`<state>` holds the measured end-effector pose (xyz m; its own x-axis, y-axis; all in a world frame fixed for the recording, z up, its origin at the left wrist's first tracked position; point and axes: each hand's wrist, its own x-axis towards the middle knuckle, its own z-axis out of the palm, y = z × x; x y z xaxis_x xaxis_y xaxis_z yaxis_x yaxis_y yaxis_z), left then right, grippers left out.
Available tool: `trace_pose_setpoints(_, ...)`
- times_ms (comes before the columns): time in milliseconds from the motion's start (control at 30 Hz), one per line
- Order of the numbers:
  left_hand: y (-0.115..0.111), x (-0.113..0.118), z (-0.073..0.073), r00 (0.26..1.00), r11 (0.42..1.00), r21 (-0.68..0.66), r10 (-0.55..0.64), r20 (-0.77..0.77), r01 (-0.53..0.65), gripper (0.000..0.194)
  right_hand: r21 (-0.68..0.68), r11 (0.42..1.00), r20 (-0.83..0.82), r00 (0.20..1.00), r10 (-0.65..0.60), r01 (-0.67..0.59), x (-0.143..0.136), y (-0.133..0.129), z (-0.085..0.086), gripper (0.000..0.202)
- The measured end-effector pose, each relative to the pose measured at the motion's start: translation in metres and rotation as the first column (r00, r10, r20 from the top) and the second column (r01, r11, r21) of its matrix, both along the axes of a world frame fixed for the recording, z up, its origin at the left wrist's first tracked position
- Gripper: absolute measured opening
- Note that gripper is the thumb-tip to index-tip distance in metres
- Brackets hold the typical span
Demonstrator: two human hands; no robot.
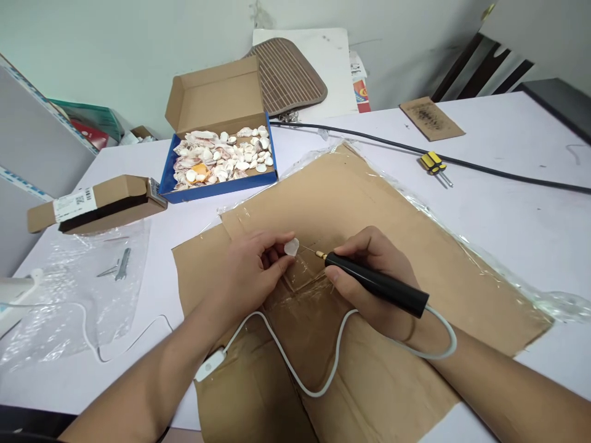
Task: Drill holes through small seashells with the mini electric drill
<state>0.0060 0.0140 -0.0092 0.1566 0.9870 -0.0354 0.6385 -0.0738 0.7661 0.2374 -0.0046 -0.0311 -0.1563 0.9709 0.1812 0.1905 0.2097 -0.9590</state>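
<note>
Between the thumb and forefinger of my left hand point(258, 267) is a small white shell point(292, 247). My right hand point(378, 271) grips a black pen-shaped drill point(376, 283) with a brass collet and a thin bit. The bit points left, its tip close to the shell's right edge; whether they touch I cannot tell. Both hands are over a brown cardboard sheet point(314, 191). From the drill's rear end a white cable point(335, 363) loops across the cardboard to an inline switch point(210, 365) by my left forearm.
An open blue-edged box point(221, 192) of shells stands at the back left, beside a narrow cardboard box point(111, 206). Plastic wrap point(83, 307) with small metal tools lies left. A black cable point(383, 140), yellow-black screwdriver point(433, 162) and cardboard piece point(431, 119) lie at the back right.
</note>
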Motion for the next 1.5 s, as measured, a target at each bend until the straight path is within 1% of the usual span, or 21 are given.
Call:
trace_pose_setpoints(267, 0.0006, -0.0001, 0.0008, 1.000, 1.000, -0.029, 0.007, 0.023, -0.006, 0.034, -0.010, 0.998, -0.010, 0.998, 0.066, -0.067, 0.0024, 0.0014, -0.0030, 0.021)
trace_pose_setpoints(367, 0.0007, 0.0005, 0.0009, 1.000, 1.000, -0.022, 0.006, 0.023, -0.005, 0.033, -0.005, 0.996, 0.016, 0.996, 0.090, -0.090, 0.0022, 0.0022, -0.0032, 0.020)
trace_pose_setpoints(767, 0.0002, 0.0008, 0.0010, 1.000, 0.999, -0.036, 0.010, 0.030, -0.009, 0.031, -0.001, 0.996, 0.073, 0.994, 0.087, -0.087, 0.0019, 0.0024, -0.0034, 0.017)
trace_pose_setpoints(1033, 0.0013, 0.0013, 0.0024, 1.000, 0.999, -0.053, 0.005, 0.019, -0.004, 0.031, -0.020, 0.996, 0.075, 0.993, 0.091, -0.089, 0.0015, 0.0031, -0.0020, 0.018)
trace_pose_setpoints(1300, 0.0022, 0.0019, 0.0043, 1.000, 0.998, -0.061, 0.001, 0.008, -0.001, 0.032, -0.006, 0.996, 0.085, 0.992, 0.089, -0.089, 0.0018, 0.0028, -0.0017, 0.019)
trace_pose_setpoints(1500, 0.0013, 0.0024, 0.0048, 1.000, 0.998, -0.056, 0.001, 0.008, -0.001, 0.031, -0.028, 0.996, 0.096, 0.991, 0.090, -0.087, 0.0019, 0.0024, -0.0003, 0.018)
